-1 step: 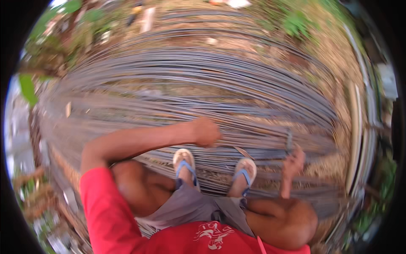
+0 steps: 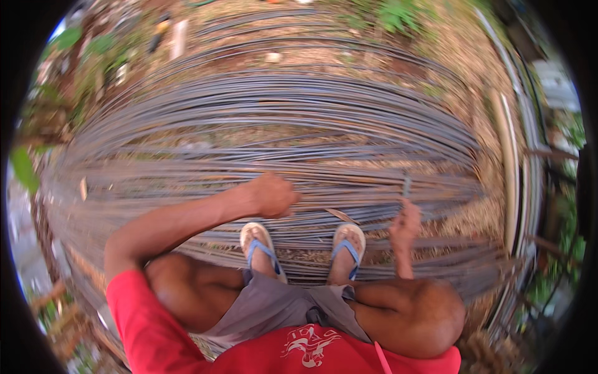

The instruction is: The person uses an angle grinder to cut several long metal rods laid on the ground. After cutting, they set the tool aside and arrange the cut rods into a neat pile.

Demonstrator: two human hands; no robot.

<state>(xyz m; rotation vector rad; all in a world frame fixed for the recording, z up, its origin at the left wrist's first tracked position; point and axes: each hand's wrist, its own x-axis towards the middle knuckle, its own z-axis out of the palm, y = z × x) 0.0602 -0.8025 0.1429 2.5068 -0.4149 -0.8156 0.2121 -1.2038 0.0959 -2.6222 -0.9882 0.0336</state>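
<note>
My left hand (image 2: 272, 194) is closed over long, thin grey and rust-streaked metal rods (image 2: 336, 190) lying crosswise on the ground; what it holds, if anything, is hidden. My right hand (image 2: 405, 218), to the right of my feet, is closed around a slim grey tool (image 2: 406, 185) that points away from me, over the rods. My feet in white sandals with blue straps (image 2: 347, 249) rest among the rods between my bent knees. A small brown sliver (image 2: 341, 215) lies just beyond my right foot.
More rods (image 2: 274, 93) curve across the view beyond my hands, over dry grass and soil. Pale pipes (image 2: 509, 174) run along the right side. Green plants (image 2: 398, 19) grow at the far edge, and a pale plank (image 2: 179, 38) lies at the upper left.
The whole view has shifted slightly. Both my hands appear a little farther left, also relative to my feet, with their fingers still closed.
</note>
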